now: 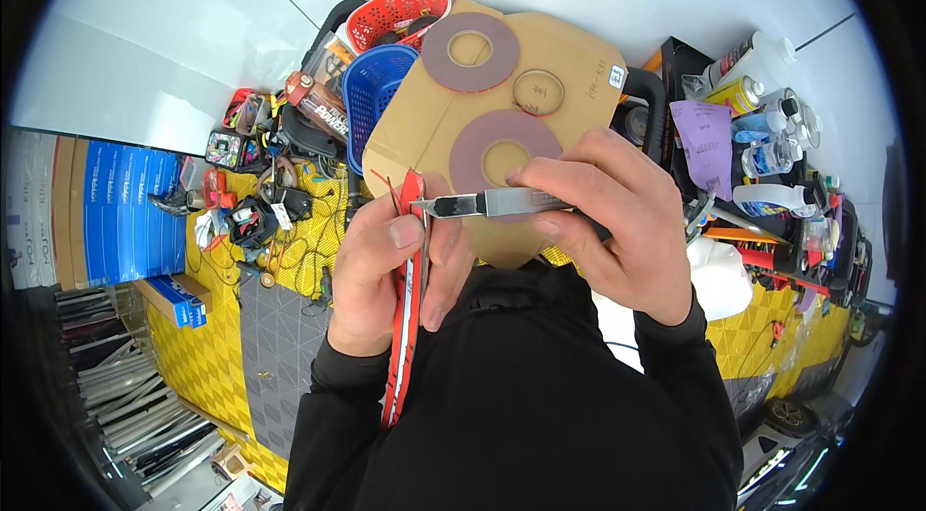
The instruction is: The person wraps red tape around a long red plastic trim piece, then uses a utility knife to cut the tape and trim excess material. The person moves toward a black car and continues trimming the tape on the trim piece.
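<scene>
My left hand [371, 270] grips a long, narrow strip [402, 347] with a red film edge and a pale and dark middle. It runs upright past my fingers, its lower end against my black clothing. Closed around a silver utility knife [511, 201] is my right hand [622, 222]. The dark blade points left, its tip at the upper part of the strip, just beside my left thumb. Whether the blade has cut in cannot be made out. Beyond my hands, two broad mauve tape rolls [468, 149] and a nearly bare tape core [540, 112] lie on a cardboard sheet [584, 39].
Left of the cardboard are a blue basket [371, 82], a red basket [405, 5] and a drink bottle [313, 106]. Spray bottles and cans [767, 159] crowd a shelf at right, near a purple paper [702, 149]. Tools and cables [260, 222] litter the yellow floor.
</scene>
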Demonstrator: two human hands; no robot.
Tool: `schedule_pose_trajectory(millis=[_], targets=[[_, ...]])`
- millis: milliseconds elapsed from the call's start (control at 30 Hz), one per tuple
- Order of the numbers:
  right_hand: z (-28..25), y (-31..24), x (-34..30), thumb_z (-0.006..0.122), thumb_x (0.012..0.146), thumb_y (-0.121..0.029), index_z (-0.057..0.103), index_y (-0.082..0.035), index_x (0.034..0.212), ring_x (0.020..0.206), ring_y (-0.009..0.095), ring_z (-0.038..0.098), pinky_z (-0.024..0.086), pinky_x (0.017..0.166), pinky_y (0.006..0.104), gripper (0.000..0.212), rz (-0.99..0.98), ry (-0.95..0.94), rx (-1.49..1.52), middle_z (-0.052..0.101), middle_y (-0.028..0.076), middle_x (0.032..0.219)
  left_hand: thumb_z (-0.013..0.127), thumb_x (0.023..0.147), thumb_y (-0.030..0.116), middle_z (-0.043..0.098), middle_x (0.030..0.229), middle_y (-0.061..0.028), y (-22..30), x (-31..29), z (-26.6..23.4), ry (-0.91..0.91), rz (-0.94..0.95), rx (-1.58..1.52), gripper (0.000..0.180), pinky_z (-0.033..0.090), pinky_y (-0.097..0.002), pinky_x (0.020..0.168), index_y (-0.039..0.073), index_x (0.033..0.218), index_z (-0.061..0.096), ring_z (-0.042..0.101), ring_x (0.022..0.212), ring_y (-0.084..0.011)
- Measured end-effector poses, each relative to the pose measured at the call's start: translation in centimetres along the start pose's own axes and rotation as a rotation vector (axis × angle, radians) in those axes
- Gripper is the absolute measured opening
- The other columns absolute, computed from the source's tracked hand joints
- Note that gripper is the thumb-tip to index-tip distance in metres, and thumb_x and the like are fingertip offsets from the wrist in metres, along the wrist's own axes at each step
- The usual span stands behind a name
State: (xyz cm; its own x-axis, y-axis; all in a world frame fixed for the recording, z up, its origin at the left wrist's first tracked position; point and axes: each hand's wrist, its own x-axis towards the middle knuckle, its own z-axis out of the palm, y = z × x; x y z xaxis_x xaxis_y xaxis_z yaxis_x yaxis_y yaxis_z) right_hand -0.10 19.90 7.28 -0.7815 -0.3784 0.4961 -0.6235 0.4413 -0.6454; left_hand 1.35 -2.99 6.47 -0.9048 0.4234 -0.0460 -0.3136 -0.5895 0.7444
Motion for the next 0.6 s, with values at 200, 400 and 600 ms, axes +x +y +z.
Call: schedule_pose_trajectory(millis=[200, 400, 600], targets=[[-0.12, 0.27, -0.02, 0.077, 0.080, -0.004, 0.075, -0.003, 0.109, 0.073, 0.024, 0.062, 0.048, 0.063, 0.0335, 0.029, -0.008, 0.026, -0.025, 0.067, 0.009, 0.090, 0.052, 0.101, 0.030, 0.048, 0.052, -0.0060, -0.15, 0.04, 0.02, 0.014, 0.014, 0.037, 0.032, 0.036, -0.0240, 0.033, 0.003, 0.085, 0.045, 0.044, 0.032, -0.0139], [0.11, 0.28, 0.48, 0.077, 0.081, -0.005, 0.075, -0.003, 0.108, 0.072, 0.023, 0.061, 0.047, 0.062, 0.0327, 0.027, -0.011, 0.048, -0.011, 0.066, 0.009, 0.089, 0.054, 0.101, 0.029, 0.047, 0.051, -0.0057, 0.07, -0.04, 0.48, 0.054, 0.014, 0.106, 0.031, 0.034, -0.0248, 0.035, 0.003, 0.085, 0.046, 0.043, 0.032, -0.0141], [0.07, 0.60, 0.22, 0.078, 0.083, -0.007, 0.075, -0.002, 0.107, 0.071, 0.022, 0.060, 0.047, 0.062, 0.0320, 0.025, 0.008, 0.048, 0.005, 0.065, 0.008, 0.087, 0.054, 0.100, 0.030, 0.047, 0.049, -0.0053, 0.00, -0.09, 0.74, 0.086, 0.004, 0.130, 0.031, 0.034, -0.0249, 0.036, 0.004, 0.085, 0.047, 0.042, 0.033, -0.0142]])
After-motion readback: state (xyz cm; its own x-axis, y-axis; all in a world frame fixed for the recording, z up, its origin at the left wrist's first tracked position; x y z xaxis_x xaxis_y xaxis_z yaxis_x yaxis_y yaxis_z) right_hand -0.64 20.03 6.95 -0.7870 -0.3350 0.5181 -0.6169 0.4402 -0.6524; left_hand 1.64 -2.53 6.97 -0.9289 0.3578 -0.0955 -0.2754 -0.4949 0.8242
